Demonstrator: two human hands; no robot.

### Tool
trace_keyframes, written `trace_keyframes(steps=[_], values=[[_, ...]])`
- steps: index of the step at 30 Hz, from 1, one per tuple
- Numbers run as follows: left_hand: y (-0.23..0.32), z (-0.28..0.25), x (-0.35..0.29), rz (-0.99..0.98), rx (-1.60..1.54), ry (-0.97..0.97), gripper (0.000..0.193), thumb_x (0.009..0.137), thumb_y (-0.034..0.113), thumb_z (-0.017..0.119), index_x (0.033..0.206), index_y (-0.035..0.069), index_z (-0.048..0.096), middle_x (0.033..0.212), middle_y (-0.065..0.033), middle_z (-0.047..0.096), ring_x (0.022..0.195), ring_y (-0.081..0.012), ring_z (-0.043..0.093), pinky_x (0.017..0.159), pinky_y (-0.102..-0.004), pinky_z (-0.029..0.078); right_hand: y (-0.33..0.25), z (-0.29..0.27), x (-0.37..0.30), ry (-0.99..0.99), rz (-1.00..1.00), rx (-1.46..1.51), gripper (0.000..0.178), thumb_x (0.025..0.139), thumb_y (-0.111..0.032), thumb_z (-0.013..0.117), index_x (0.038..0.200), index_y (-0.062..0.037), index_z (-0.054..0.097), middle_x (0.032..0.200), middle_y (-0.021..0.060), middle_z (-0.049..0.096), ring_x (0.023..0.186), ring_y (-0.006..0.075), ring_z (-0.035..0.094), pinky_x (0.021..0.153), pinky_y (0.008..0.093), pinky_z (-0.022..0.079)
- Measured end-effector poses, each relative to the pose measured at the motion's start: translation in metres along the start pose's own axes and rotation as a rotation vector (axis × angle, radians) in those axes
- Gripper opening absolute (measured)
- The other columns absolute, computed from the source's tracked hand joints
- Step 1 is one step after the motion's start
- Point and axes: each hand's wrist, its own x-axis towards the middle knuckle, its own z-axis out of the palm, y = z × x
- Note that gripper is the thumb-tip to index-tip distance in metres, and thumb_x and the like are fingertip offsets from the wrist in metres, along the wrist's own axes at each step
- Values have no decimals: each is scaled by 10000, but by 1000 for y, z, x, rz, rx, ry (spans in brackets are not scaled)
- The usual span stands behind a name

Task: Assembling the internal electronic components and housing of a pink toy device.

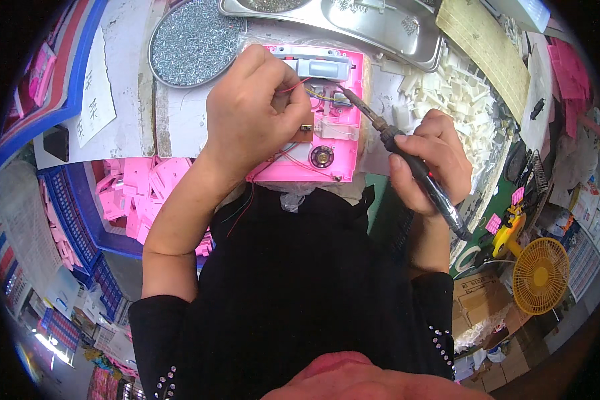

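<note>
My right hand (435, 160) is closed around the dark handle of a soldering iron (384, 131). Its metal tip points up and left, at the upper right part of an open pink plastic casing (343, 148). My left hand (253, 110) is over the casing's left side, thumb and fingers pinched on a thin red wire (295, 87) that runs toward the iron's tip. Inside the casing are a grey plastic part (323, 68) along the top, thin wires, and a round speaker (322, 157) near the bottom. Whether the tip touches the wire is too small to tell.
A round tray of screws (195, 43) stands behind my left hand, with a metal tray (380, 30) beside it. White plastic pieces (457, 93) are heaped at the right. Pink parts (137, 190) fill a blue bin at the left. A yellow fan (540, 275) stands lower right.
</note>
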Motion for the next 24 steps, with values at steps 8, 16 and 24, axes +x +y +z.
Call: trace_keyframes(steps=[8,16,24], values=[[-1,0,1,2,-19,-5,99,774,-1,745,768,28,651,773,-50,569,598,-142,571,536,-282,466,3,15,10,-27,-20,-33,309,644,-34,837,941,-49,754,707,58,563,635,225,552,599,321,430],[-1,3,0,-24,-15,21,121,726,58,755,750,67,637,754,-53,565,640,-219,604,567,-345,497,3,19,12,-55,11,-57,311,637,-40,832,937,-80,760,701,42,542,649,221,550,595,313,424],[-1,2,0,6,-8,14,111,770,-10,743,777,29,639,770,-54,556,595,-148,574,536,-284,473,5,22,14,-41,-2,-41,307,631,-36,828,926,-82,756,694,38,534,641,217,536,588,314,414]])
